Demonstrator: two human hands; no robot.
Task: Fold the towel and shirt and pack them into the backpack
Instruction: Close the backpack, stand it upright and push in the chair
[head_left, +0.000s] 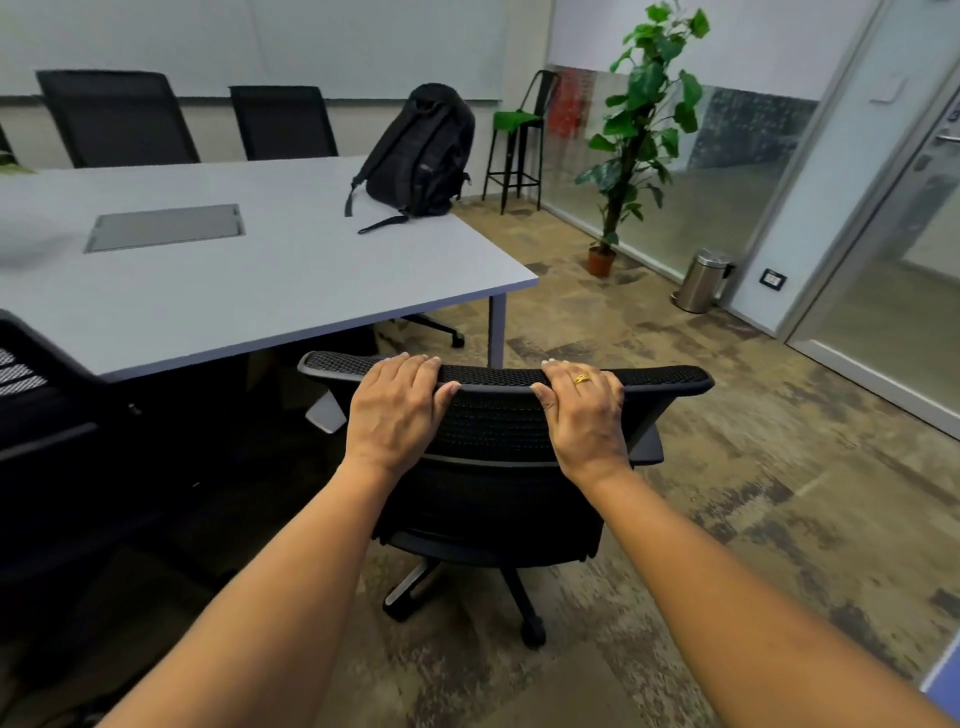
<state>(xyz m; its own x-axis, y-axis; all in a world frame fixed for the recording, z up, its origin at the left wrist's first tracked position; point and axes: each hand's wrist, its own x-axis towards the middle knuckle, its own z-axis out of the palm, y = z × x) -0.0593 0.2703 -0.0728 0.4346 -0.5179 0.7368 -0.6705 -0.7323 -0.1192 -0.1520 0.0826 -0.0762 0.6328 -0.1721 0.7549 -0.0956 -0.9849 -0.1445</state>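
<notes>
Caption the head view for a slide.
A black mesh chair gripped at its top by the left hand and right hand, beside the grey table; the backpack stands near its far corner.

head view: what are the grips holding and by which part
The left grip and right grip both hold the office chair by the top edge of its mesh backrest.
</notes>
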